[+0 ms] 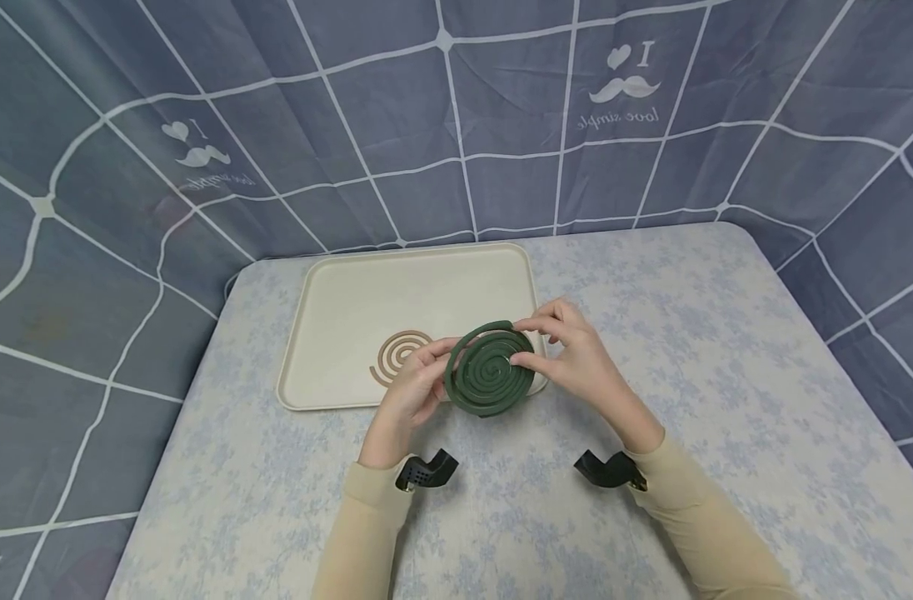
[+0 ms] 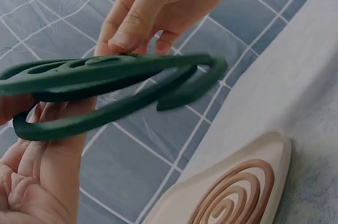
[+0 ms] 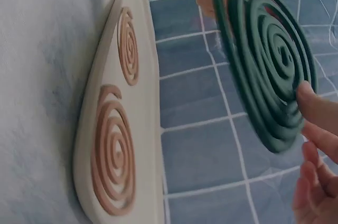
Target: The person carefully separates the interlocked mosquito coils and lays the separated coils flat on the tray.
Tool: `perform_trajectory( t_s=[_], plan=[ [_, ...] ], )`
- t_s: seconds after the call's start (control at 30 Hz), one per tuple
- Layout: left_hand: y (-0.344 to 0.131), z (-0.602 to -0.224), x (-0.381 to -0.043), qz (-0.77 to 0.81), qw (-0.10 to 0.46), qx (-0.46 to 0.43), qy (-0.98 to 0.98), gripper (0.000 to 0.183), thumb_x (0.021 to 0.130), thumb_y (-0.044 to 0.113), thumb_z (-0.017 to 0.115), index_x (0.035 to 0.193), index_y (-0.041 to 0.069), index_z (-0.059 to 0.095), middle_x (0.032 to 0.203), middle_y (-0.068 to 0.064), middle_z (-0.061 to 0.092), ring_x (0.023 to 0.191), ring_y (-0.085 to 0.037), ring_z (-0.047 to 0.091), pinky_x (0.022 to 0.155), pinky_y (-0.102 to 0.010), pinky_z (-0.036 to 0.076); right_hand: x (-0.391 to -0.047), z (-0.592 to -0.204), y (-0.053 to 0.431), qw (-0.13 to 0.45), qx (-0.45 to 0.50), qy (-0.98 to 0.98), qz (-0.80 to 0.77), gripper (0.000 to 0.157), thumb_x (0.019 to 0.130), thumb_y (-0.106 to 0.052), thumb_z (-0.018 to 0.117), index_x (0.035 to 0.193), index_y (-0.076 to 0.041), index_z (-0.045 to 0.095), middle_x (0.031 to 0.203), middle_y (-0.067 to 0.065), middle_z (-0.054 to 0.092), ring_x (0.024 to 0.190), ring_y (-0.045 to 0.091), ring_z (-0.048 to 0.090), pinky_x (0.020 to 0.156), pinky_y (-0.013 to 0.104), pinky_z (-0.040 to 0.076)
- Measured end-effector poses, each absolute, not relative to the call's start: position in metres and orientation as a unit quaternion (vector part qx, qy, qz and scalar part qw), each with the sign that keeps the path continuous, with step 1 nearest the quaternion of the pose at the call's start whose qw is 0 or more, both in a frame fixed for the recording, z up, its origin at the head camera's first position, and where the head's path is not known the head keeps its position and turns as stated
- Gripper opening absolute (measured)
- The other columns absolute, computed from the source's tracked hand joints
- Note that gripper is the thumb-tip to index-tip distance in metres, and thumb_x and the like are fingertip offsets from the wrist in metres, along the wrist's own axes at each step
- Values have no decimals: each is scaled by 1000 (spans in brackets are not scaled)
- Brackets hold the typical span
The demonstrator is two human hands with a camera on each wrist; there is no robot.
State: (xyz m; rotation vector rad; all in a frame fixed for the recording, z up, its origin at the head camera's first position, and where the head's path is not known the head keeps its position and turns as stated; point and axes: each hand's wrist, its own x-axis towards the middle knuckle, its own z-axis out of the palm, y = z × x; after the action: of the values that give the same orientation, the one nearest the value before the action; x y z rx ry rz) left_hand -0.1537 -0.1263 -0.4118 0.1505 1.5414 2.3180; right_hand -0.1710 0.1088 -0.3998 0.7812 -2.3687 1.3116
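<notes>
A green mosquito coil is held up in both hands over the front right part of the tray. In the left wrist view, its lower turns hang apart from the upper ones; it may be two nested coils. My left hand grips its left edge, with fingers beneath it. My right hand pinches the right side, its thumb on the upper face. Two brown mosquito coils lie flat on the tray in the right wrist view, a nearer one and a farther one. Only one brown coil shows in the head view.
The cream tray lies at the back left of a table with a blue floral cloth. A blue-grey checked curtain hangs behind and at both sides. Each wrist wears a black camera mount, such as the right one.
</notes>
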Motion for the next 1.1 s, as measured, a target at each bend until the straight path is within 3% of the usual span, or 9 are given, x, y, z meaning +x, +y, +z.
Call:
perform_trajectory(
  t_s=[0.1,0.2,0.43,0.53,0.9,1.1],
  plan=[
    [-126,-412,-153,815,180,62,547,32,101,1,43,99,19,69,84,8,73,72,-1,69,66,-14,56,-170,-401,107,187,284,-816,467,32,68,-4,88,97,-5,74,93,6,63,80,15,52,67,24,46],
    [-125,-412,-153,815,183,64,546,32,101,1,43,100,20,69,83,8,72,70,0,69,64,-13,56,-169,-402,105,175,271,-809,491,32,68,-2,88,96,-4,73,89,6,66,79,16,57,67,22,49],
    [-121,-412,-152,808,188,42,557,26,101,4,43,102,16,67,82,8,72,70,-2,69,65,-16,57,-167,-398,105,-13,139,-833,535,32,77,-15,85,99,-5,65,91,5,62,78,14,59,70,22,51],
    [-121,-412,-152,809,189,43,555,23,103,7,43,106,13,65,84,8,72,72,-3,69,66,-17,57,-169,-398,107,-57,95,-823,558,29,78,-19,85,96,-5,66,91,3,60,79,14,59,69,22,51],
    [-118,-413,-151,831,172,49,528,27,103,6,39,108,14,65,92,8,70,81,-2,66,77,-16,55,-170,-401,108,-52,53,-832,549,23,82,-22,81,93,-7,68,91,1,64,84,13,61,70,28,49],
    [-115,-415,-151,843,157,29,513,25,104,9,41,110,13,65,94,7,70,83,-3,65,80,-16,54,-170,-404,107,-63,33,-814,576,23,85,-21,79,96,-3,69,84,-3,70,77,8,64,73,27,53]
  ],
)
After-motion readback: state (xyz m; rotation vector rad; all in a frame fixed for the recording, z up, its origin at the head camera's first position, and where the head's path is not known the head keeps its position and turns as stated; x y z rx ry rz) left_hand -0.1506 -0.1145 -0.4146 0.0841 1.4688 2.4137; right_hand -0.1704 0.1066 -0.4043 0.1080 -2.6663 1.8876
